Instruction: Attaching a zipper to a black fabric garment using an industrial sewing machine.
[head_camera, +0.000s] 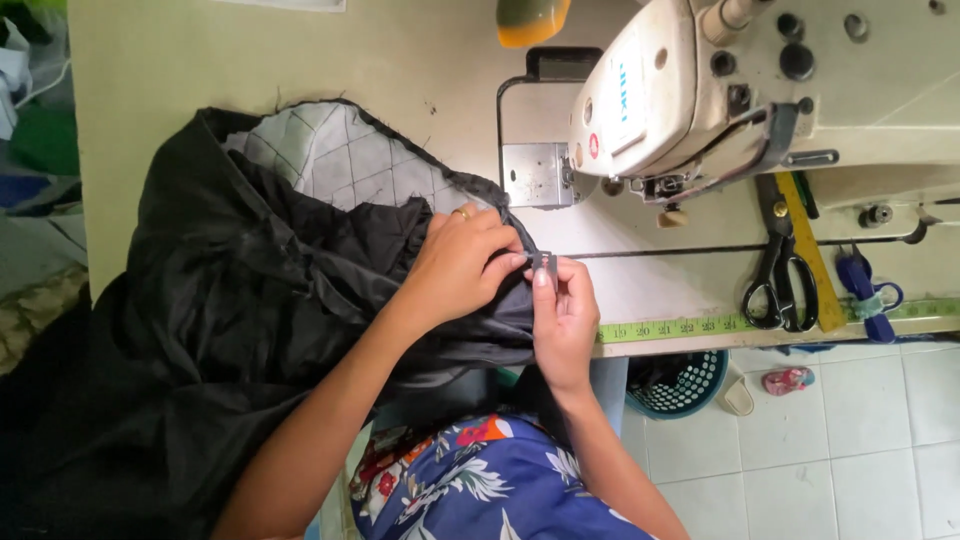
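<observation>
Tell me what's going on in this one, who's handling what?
A person sits at a sewing table with a large black garment bunched across it, its white quilted lining showing. The left hand pinches the fabric edge, while the right hand holds a small dark piece, possibly a zipper pull, against that edge. The work sits just in front of the sewing machine, not under its needle. Black scissors lie to the right, untouched.

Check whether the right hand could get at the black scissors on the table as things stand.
Probably yes. The black scissors lie flat in the open to the right of the right hand, with bare table between them, but its fingers are pinching a small piece at the black fabric.
</observation>
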